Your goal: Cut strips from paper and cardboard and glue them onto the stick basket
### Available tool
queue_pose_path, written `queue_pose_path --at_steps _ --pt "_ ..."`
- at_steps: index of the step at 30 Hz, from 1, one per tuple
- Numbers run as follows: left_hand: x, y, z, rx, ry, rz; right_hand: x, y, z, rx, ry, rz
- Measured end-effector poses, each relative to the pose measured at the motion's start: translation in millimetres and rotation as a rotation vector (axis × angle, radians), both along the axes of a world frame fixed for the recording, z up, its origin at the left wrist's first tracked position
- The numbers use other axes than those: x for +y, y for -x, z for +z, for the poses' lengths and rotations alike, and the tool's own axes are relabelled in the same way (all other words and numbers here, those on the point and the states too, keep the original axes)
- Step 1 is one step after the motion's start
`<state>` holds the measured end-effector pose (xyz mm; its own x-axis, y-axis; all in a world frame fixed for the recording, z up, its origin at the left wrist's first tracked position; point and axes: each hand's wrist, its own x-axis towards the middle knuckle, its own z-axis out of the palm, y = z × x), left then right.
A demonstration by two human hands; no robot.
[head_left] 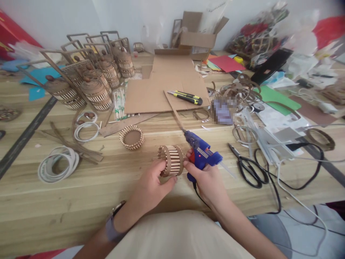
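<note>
My left hand point(155, 181) grips a small round basket point(174, 160) of pale wooden slats with brown bands, lying on its side just above the table. In my right hand point(208, 178) is a blue hot glue gun point(201, 151) with a small red light on and a clear glue stick out of its back. Its nozzle points away, toward a long brown strip point(174, 109). My right thumb and fingertips come close to the basket's right rim; whether they touch it I cannot tell. A shallow round slatted tray point(132, 137) rests behind the basket to the left.
Cardboard point(164, 75) bears a yellow-black utility knife point(185, 97). Lidded slatted pots point(94, 93) with tall handles stand at back left. Rolls of white tape point(58, 164) lie left. Black scissors point(249, 169) and looping cables point(299, 187) are on the right.
</note>
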<state>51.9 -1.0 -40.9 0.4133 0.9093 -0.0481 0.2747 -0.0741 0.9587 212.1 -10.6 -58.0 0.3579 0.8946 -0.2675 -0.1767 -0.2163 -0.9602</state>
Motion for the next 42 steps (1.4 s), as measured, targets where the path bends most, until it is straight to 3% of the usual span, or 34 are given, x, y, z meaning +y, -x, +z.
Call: queue_pose_path --at_steps 16,21,29,36,42 --pt "0 9 -6.7 -0.056 0.152 -0.081 2 1 3.3 0.091 -0.017 -0.051" --pt "3 13 -4.7 -0.168 0.261 0.0 -4 -3 -2.4 0.016 -0.025 -0.017" --pt "1 15 -1.8 -0.033 0.012 0.067 -7 -6 1.1 0.037 -0.007 -0.064" --pt "-4 13 7.8 0.064 0.02 0.117 -17 -21 -13.5 -0.167 0.024 -0.018" --pt "-6 11 11.2 0.098 0.018 0.132 -19 -20 9.8 -0.248 0.029 -0.056"
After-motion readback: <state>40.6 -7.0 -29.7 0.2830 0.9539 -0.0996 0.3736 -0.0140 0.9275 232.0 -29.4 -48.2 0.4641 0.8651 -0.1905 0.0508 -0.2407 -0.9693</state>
